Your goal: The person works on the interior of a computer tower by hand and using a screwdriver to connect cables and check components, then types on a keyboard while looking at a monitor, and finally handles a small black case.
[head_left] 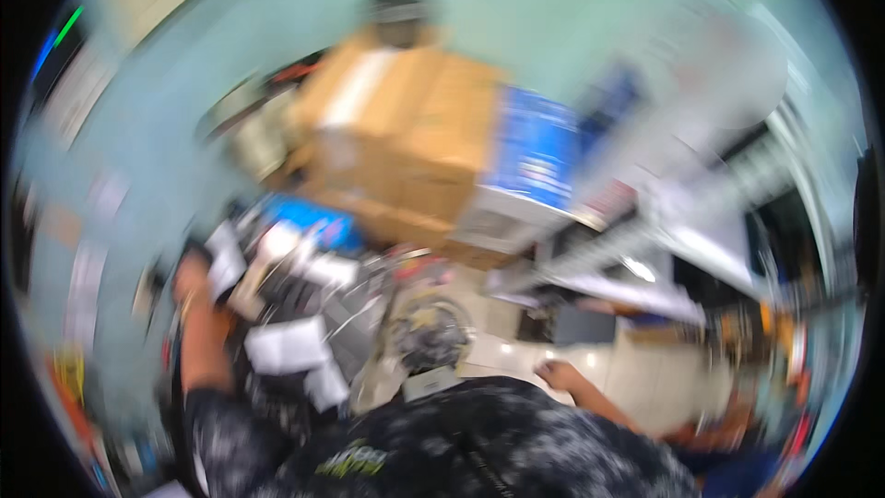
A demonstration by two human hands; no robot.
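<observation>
The picture is smeared by motion. My left arm stretches out at the left, and my left hand [191, 274] is beside a white sheet [226, 261] and something dark at the edge of a cluttered heap. Its fingers are too blurred to read, so a grip cannot be made out. Over the tiled floor, right of my body, hangs my right hand [556, 375]. Its fingers look curled in, and nothing shows in them. More white papers [288, 345] lie on the heap, near a bright blue package [318, 224].
Large brown cardboard boxes [396, 129] stand ahead against a pale green wall, with a dark round object [398, 17] on top. Beside them is a blue and white box [533, 152]. A white metal rack [682, 254] leans at the right. A dark flat box [584, 324] lies on the floor [498, 355].
</observation>
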